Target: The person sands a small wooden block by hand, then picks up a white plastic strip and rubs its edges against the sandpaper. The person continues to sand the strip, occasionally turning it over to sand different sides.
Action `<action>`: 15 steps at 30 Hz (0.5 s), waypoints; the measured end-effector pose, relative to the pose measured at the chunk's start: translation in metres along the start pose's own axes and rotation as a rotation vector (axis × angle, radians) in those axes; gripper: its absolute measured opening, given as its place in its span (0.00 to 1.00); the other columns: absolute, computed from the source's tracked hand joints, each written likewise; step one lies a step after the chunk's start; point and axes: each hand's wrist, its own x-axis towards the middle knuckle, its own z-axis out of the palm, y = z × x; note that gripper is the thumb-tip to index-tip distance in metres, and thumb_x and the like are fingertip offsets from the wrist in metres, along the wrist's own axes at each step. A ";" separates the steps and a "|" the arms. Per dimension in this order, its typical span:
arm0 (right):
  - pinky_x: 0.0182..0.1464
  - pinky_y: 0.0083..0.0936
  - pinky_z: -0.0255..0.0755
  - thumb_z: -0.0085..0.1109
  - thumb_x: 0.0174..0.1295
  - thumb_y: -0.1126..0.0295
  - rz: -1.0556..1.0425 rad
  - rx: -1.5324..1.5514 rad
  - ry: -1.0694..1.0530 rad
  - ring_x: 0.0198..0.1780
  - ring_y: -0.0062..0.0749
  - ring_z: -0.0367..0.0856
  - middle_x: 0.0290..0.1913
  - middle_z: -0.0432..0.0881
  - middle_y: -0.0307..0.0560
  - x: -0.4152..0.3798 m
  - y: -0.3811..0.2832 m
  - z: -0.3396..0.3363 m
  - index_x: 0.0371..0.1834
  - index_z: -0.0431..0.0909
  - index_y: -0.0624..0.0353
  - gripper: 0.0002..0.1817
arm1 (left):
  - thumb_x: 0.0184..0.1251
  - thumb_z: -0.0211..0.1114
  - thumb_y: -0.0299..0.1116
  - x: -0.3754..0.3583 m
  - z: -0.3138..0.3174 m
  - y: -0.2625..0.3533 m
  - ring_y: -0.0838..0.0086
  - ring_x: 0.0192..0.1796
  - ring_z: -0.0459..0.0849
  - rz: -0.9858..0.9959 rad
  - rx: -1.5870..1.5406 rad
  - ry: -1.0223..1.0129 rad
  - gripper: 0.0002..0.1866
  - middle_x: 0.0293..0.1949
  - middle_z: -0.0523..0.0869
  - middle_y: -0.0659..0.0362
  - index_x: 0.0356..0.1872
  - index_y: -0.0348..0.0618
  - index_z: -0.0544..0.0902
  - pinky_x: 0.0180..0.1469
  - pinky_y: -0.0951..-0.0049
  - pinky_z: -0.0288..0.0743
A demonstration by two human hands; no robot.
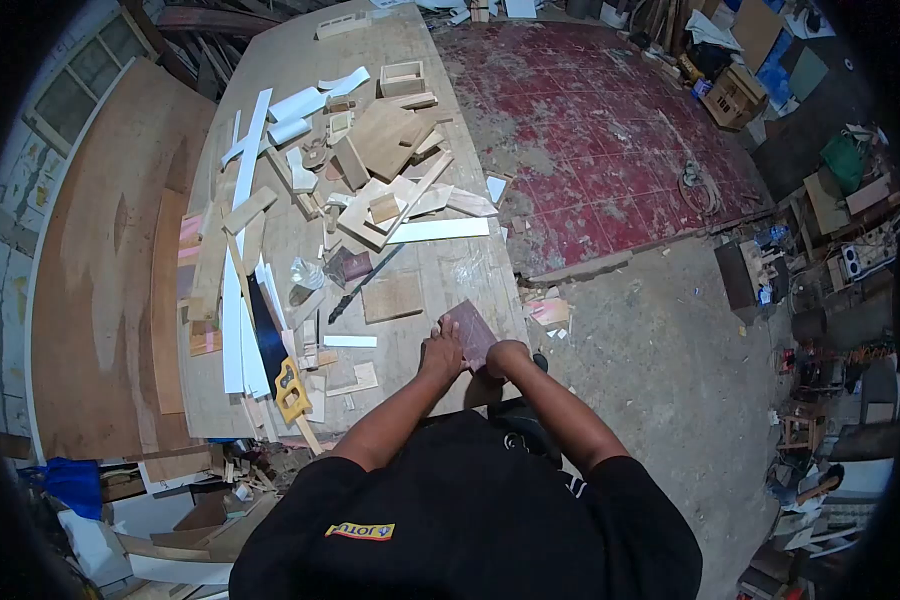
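Observation:
A reddish-brown flat sheet (472, 328) lies on the near right part of the wooden table, close to its edge. My left hand (443, 351) rests on the sheet's left side with its fingers apart. At the sheet's lower right corner is my right hand (508, 359), its fingers curled; what they hold, if anything, is hidden. Just beyond my left hand lies a square wooden board (392, 298). A dark, narrow tool (364, 284) lies slanting beside that board, near a small reddish-brown piece (356, 265).
A handsaw with a yellow handle (291, 391) lies at the left on the table (475, 268). Wood offcuts (385, 140) and white strips (253, 150) are heaped farther back. Right of the table are a concrete floor and a red platform (590, 150).

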 end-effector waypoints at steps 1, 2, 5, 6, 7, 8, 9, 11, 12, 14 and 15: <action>0.55 0.41 0.77 0.58 0.58 0.65 0.006 0.066 0.078 0.54 0.49 0.83 0.53 0.83 0.59 -0.005 -0.002 -0.005 0.71 0.63 0.57 0.35 | 0.59 0.66 0.55 0.001 0.001 -0.001 0.48 0.74 0.62 0.006 0.012 0.008 0.50 0.78 0.47 0.47 0.76 0.40 0.52 0.63 0.45 0.70; 0.50 0.42 0.79 0.57 0.58 0.65 0.012 0.129 0.156 0.51 0.52 0.84 0.50 0.84 0.60 -0.009 -0.004 -0.012 0.69 0.65 0.60 0.33 | 0.62 0.64 0.52 0.002 0.002 -0.002 0.46 0.72 0.65 0.012 0.022 0.016 0.48 0.78 0.48 0.47 0.76 0.39 0.52 0.62 0.45 0.70; 0.43 0.47 0.79 0.55 0.59 0.66 -0.019 0.349 0.593 0.43 0.56 0.85 0.42 0.85 0.63 -0.003 -0.008 -0.028 0.62 0.69 0.61 0.26 | 0.68 0.56 0.42 0.036 0.039 -0.009 0.43 0.70 0.66 -0.016 0.046 0.100 0.40 0.78 0.47 0.46 0.76 0.38 0.51 0.62 0.43 0.70; 0.43 0.47 0.79 0.55 0.59 0.66 -0.017 0.350 0.582 0.43 0.56 0.85 0.42 0.85 0.63 -0.001 -0.010 -0.022 0.62 0.69 0.61 0.26 | 0.68 0.56 0.42 0.027 0.035 -0.005 0.43 0.70 0.66 -0.014 0.041 0.091 0.40 0.78 0.47 0.46 0.76 0.38 0.51 0.62 0.43 0.70; 0.42 0.49 0.79 0.51 0.61 0.67 -0.016 0.347 0.644 0.41 0.56 0.86 0.40 0.85 0.62 0.006 -0.010 -0.018 0.60 0.70 0.60 0.23 | 0.69 0.53 0.40 0.020 0.024 -0.001 0.43 0.70 0.66 -0.008 0.037 0.047 0.38 0.78 0.46 0.45 0.76 0.37 0.51 0.63 0.43 0.69; 0.41 0.50 0.79 0.47 0.63 0.68 -0.018 0.343 0.710 0.39 0.55 0.86 0.37 0.85 0.61 0.012 -0.009 -0.016 0.58 0.72 0.59 0.20 | 0.69 0.50 0.37 0.013 0.011 0.001 0.42 0.70 0.66 -0.005 0.036 0.005 0.37 0.78 0.46 0.45 0.76 0.37 0.51 0.63 0.43 0.68; 0.41 0.50 0.79 0.47 0.63 0.68 -0.021 0.341 0.711 0.39 0.55 0.86 0.37 0.85 0.61 0.012 -0.009 -0.013 0.58 0.72 0.59 0.20 | 0.69 0.50 0.37 0.015 0.013 0.000 0.42 0.70 0.66 -0.008 0.035 0.007 0.37 0.78 0.46 0.45 0.76 0.37 0.51 0.63 0.43 0.68; 0.42 0.49 0.79 0.46 0.64 0.68 -0.002 0.365 0.644 0.41 0.54 0.86 0.39 0.86 0.60 0.011 -0.010 -0.006 0.57 0.73 0.60 0.19 | 0.69 0.52 0.40 0.020 0.019 0.000 0.42 0.70 0.66 -0.013 0.068 0.011 0.38 0.78 0.44 0.44 0.76 0.37 0.50 0.64 0.42 0.68; 0.42 0.49 0.79 0.46 0.64 0.68 -0.003 0.363 0.641 0.41 0.54 0.86 0.39 0.86 0.60 0.010 -0.008 -0.004 0.57 0.73 0.60 0.19 | 0.69 0.52 0.40 0.019 0.019 -0.001 0.42 0.70 0.66 -0.015 0.065 0.009 0.38 0.78 0.44 0.44 0.76 0.37 0.50 0.64 0.42 0.68; 0.44 0.48 0.80 0.51 0.61 0.67 -0.003 0.280 0.526 0.44 0.54 0.86 0.43 0.86 0.59 0.007 -0.002 0.002 0.52 0.78 0.61 0.18 | 0.67 0.56 0.45 0.019 0.018 0.000 0.42 0.70 0.66 -0.030 0.007 -0.002 0.42 0.78 0.43 0.44 0.76 0.38 0.49 0.63 0.42 0.68; 0.44 0.48 0.80 0.51 0.61 0.67 0.001 0.276 0.529 0.44 0.54 0.86 0.43 0.86 0.59 0.003 0.001 -0.004 0.52 0.78 0.61 0.18 | 0.67 0.56 0.45 0.017 0.013 0.001 0.42 0.70 0.66 -0.027 0.004 0.003 0.42 0.78 0.43 0.44 0.76 0.38 0.49 0.63 0.42 0.68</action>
